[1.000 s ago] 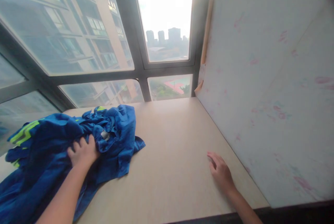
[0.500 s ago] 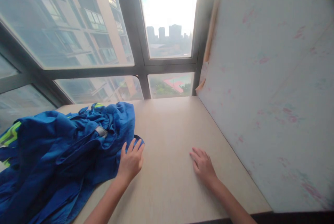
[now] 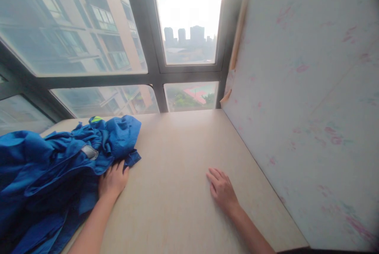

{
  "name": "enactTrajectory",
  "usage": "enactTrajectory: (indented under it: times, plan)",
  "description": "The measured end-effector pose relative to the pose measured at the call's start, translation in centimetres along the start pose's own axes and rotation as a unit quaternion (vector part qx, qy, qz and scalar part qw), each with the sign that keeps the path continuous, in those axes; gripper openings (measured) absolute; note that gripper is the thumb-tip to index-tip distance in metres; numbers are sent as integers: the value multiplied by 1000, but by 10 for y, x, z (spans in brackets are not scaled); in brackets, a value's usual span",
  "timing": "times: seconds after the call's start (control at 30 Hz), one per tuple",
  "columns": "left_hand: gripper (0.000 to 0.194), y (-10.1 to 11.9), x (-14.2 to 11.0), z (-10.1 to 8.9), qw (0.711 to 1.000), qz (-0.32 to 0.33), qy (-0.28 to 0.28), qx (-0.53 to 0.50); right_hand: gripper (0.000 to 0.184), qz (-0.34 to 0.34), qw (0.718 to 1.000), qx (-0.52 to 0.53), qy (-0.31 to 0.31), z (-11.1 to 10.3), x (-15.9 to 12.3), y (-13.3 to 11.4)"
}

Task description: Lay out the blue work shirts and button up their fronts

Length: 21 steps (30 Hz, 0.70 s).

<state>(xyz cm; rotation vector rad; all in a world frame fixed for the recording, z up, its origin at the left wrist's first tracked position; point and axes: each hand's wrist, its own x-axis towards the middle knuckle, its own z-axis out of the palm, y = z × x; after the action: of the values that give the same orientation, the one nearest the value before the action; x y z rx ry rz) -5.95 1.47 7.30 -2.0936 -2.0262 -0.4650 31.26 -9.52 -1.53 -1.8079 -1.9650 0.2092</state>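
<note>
A crumpled blue garment (image 3: 53, 171) with yellow-green markings and a small grey tag lies heaped on the left of a pale wooden tabletop (image 3: 183, 147). My left hand (image 3: 113, 181) rests against the garment's right edge, with its fingertips tucked under a fold of the cloth. My right hand (image 3: 222, 190) lies flat on the bare wood to the right, fingers stretched forward, holding nothing.
A wide window (image 3: 118, 41) with dark frames runs along the table's far side. On the right, a pale wall (image 3: 304, 96) with faint pink marks stands right at the table's edge.
My left hand went from the top of the garment to its right edge, then pushed the cloth leftward. My right hand slid left and forward on the table.
</note>
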Motion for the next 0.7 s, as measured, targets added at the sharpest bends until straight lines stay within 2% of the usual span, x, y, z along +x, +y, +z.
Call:
enactTrajectory:
  times: [0.13,0.2,0.27,0.33,0.4,0.47,0.53,0.7]
  plan:
    - [32,18,-19,17,999,37,-16,-1,49,1,1000,1,11,2,2,0]
    - [29,39,-45,34,996,77,-42,-10,49,1,1000,-4,12,3,1,0]
    - [41,67,-75,49,987,137,-80,-40,50,0,1000,-10,10,5,0,0]
    - [49,94,-99,58,981,152,-105,-59,50,-4,1000,-16,9,7,-1,1]
    - [53,112,-105,60,976,152,-136,-73,50,-10,1000,-23,5,7,3,4]
    - [57,120,-93,60,972,146,-165,-82,47,-3,999,-35,-2,7,14,10]
    - [62,118,-69,61,972,131,-179,-78,46,24,998,-57,-8,6,31,17]
    - [65,108,-7,76,982,74,-172,-33,54,109,990,-85,-38,5,83,38]
